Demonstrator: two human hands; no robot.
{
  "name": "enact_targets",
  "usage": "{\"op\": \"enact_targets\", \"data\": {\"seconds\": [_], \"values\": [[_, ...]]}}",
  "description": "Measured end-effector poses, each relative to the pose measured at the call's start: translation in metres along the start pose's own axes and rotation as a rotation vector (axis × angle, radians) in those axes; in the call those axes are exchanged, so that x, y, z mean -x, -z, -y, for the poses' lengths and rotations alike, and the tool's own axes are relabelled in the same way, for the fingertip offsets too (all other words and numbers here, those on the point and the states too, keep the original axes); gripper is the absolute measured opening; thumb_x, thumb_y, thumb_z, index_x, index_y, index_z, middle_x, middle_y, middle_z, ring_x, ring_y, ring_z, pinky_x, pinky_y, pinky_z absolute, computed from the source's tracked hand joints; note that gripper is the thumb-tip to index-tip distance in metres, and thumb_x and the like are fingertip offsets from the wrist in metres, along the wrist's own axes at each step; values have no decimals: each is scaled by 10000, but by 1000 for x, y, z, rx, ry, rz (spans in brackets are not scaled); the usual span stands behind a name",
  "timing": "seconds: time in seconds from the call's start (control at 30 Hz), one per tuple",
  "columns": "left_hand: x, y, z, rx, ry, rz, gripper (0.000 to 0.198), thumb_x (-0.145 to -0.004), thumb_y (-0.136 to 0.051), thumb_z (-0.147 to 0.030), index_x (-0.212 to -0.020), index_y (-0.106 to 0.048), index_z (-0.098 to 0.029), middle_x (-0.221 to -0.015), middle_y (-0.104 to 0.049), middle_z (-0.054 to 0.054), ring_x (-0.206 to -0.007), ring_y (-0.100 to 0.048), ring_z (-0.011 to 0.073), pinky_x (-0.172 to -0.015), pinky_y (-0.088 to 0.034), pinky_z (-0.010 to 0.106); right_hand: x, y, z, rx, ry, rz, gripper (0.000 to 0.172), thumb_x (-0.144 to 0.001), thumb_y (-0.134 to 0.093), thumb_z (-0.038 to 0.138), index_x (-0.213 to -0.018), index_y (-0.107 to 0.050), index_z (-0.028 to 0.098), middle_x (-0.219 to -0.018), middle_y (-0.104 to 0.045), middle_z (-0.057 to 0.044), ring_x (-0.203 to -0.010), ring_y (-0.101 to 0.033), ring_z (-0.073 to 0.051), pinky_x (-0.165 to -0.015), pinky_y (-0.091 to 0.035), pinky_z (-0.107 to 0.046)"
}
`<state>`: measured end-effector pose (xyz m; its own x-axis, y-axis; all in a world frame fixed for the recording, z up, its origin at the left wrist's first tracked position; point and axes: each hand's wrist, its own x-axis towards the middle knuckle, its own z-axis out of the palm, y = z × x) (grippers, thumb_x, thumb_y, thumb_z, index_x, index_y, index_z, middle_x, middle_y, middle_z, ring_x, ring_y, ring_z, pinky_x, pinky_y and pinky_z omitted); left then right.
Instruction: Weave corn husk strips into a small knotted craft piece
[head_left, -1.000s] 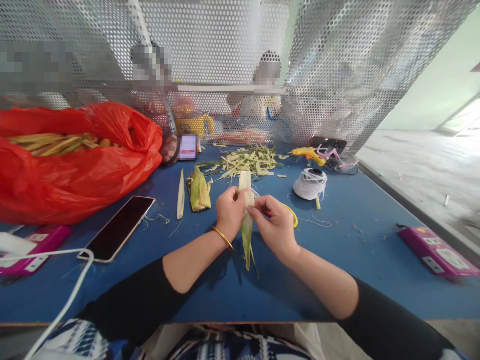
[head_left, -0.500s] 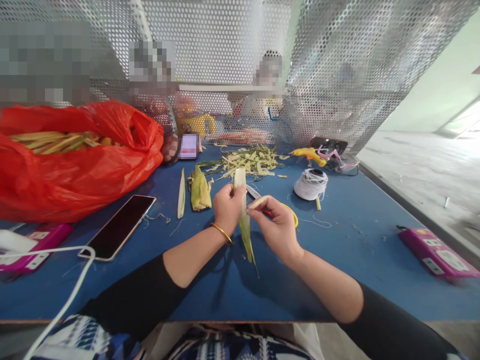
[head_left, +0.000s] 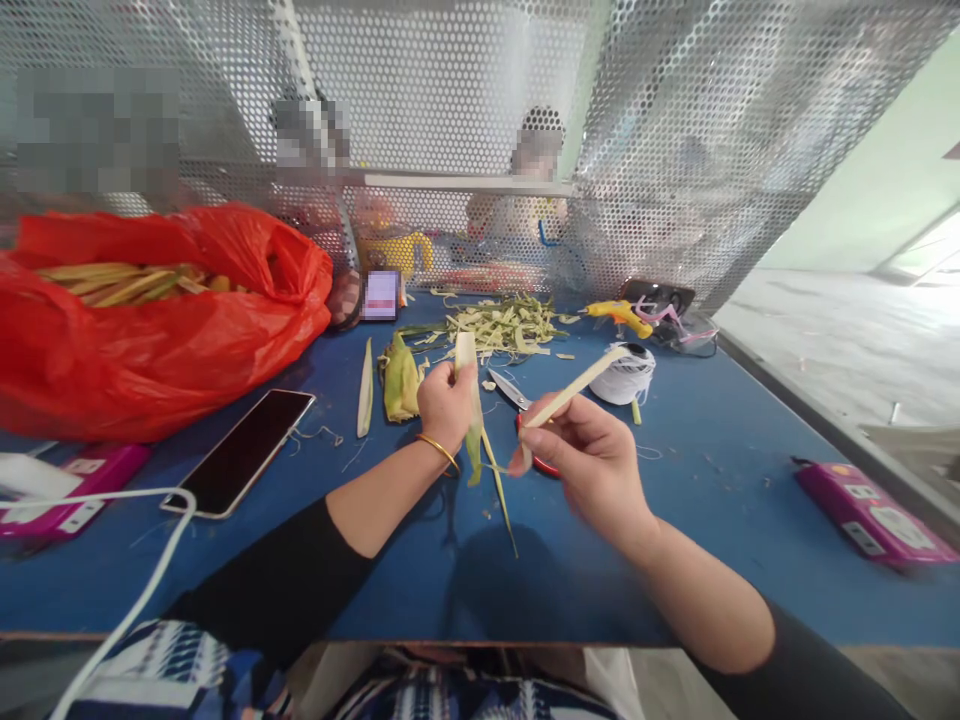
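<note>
My left hand [head_left: 445, 405] is closed around a pale green leaf [head_left: 470, 400], held upright over the blue table [head_left: 675, 500]; its thin green end hangs down below the fist. My right hand [head_left: 589, 462] pinches a narrow pale strip [head_left: 576, 385] torn off that leaf, pulled out to the right and pointing up toward a spool of white string [head_left: 628, 372]. Scissors with red handles [head_left: 517, 400] lie on the table between and behind the hands.
A red plastic bag [head_left: 165, 320] of leaves fills the left. A phone [head_left: 238, 452], folded green leaves [head_left: 400, 377], a scrap pile [head_left: 499, 325], a yellow glue gun [head_left: 619, 315] and pink boxes [head_left: 870, 500] lie around. Other people sit behind the perforated metal screen [head_left: 675, 130].
My right hand has torn a strip from the leaf and drawn it away to the right and lower. The left hand kept hold of the leaf, which is now narrower.
</note>
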<state>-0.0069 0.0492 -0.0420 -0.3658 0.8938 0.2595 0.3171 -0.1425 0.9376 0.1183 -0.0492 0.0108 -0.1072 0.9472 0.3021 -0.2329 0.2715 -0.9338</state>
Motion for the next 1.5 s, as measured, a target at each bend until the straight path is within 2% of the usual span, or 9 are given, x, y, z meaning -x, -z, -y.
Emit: {"op": "enact_targets", "data": {"seconds": [0.17,0.27,0.43,0.57,0.67,0.8,1.0,1.27,1.5], "values": [[-10,3,7,-26,-4,-54,368,-733,-592,-351,-470,-377,-213,-447,-342,-59,-479,-316,111,-498,-216,269,2,9,19,-219,-144,245,231,-714,-719,352,-702,-538,208,-585,-556,74,-270,-429,-38,-298,-347,-187],[-14,4,8,7,22,-71,368,-721,-599,-365,-461,-383,-216,-441,-333,-57,-473,-311,112,-483,-208,269,-4,13,16,-186,-243,246,280,-683,-719,397,-691,-511,209,-581,-543,76,-276,-423,-41,-300,-332,-192],[-10,7,0,205,112,-38,364,-706,-611,-399,-485,-390,-212,-459,-337,-65,-477,-320,99,-460,-239,240,-18,16,-23,348,-318,-58,134,-704,-634,238,-720,-504,213,-512,-510,85,-396,-517,-99,-425,-404,-229],[-1,11,-14,392,197,26,354,-686,-634,-416,-515,-405,-206,-478,-356,-73,-462,-332,84,-445,-261,228,-19,20,-41,801,-273,24,152,-678,-605,103,-755,-551,223,-515,-559,67,-422,-492,-103,-449,-334,-226],[11,12,-23,481,213,115,352,-667,-662,-434,-538,-438,-195,-497,-389,-73,-462,-340,73,-444,-276,217,-19,22,-37,985,-107,38,64,-720,-633,199,-671,-595,215,-589,-586,20,-535,-517,-123,-506,-335,-240],[36,9,-31,513,221,295,322,-658,-685,-437,-577,-527,-168,-517,-453,-61,-479,-367,70,-459,-308,208,-26,26,-29,682,7,-146,191,-797,-571,381,-823,-637,204,-783,-644,-28,-697,-573,-150,-627,-424,-265],[65,9,-41,447,275,543,326,-681,-662,-465,-584,-544,-177,-473,-442,-63,-432,-366,76,-431,-291,217,-34,28,-23,250,-39,-281,261,-666,-689,418,-733,-601,181,-668,-618,9,-611,-541,-122,-595,-441,-249],[54,11,-40,440,152,316,203,-670,-669,-360,-646,-590,-175,-593,-574,-25,-525,-468,94,-501,-373,212,-27,23,-30,391,-56,-198,243,-693,-663,398,-649,-571,178,-528,-520,45,-496,-429,-88,-470,-355,-215],[49,14,-40,421,169,383,222,-671,-649,-376,-588,-620,-173,-537,-539,-30,-500,-433,92,-466,-346,214,-28,22,-27,288,-52,-196,249,-686,-670,418,-738,-610,183,-618,-574,30,-566,-497,-108,-553,-417,-240]]}}
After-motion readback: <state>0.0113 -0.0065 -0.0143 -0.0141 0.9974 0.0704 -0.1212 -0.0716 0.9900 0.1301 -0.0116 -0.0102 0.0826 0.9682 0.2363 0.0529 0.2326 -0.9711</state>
